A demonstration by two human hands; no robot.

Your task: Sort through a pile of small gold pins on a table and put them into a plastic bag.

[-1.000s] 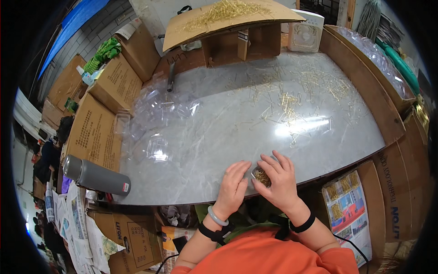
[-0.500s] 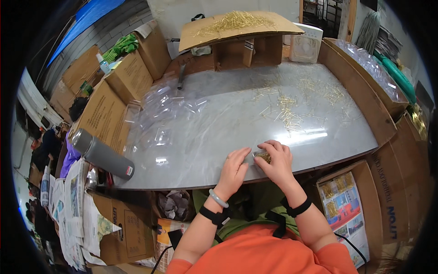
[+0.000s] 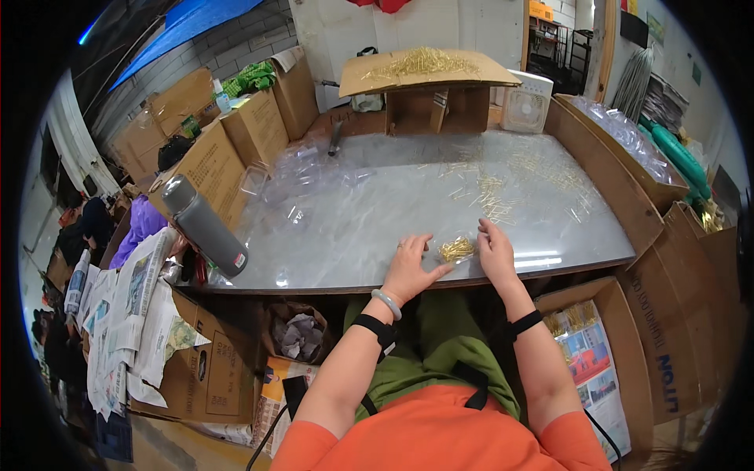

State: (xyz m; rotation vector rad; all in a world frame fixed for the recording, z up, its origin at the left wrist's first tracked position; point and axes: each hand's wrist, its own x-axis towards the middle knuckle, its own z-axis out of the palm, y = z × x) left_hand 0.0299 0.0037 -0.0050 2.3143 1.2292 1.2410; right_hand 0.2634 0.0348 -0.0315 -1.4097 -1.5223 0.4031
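A small clear plastic pack [image 3: 456, 250] filled with thin gold metal pins lies on the grey tabletop near its front edge. My left hand [image 3: 411, 268] rests at its left side, fingers spread and thumb pointing toward the pack. On the other side is my right hand [image 3: 495, 251], fingers stretched forward and slightly bent beside the pack's right edge; whether they touch it is hard to see. Beyond the hands, loose gold pins [image 3: 493, 199] lie scattered on the table. Several empty clear plastic boxes [image 3: 306, 177] are heaped at the left.
A grey bottle [image 3: 206, 225] stands at the table's left edge beside cardboard boxes [image 3: 255, 125]. At the back, a cardboard sheet [image 3: 369, 85] bears a pile of gold pins, near a white fan [image 3: 526, 104]. A carton [image 3: 636, 345] with packed gold pins sits low on the right.
My hands have moved apart. The pack that my right hand was holding now lies on the table between them, its gold pins in plain sight. The view has shifted slightly.
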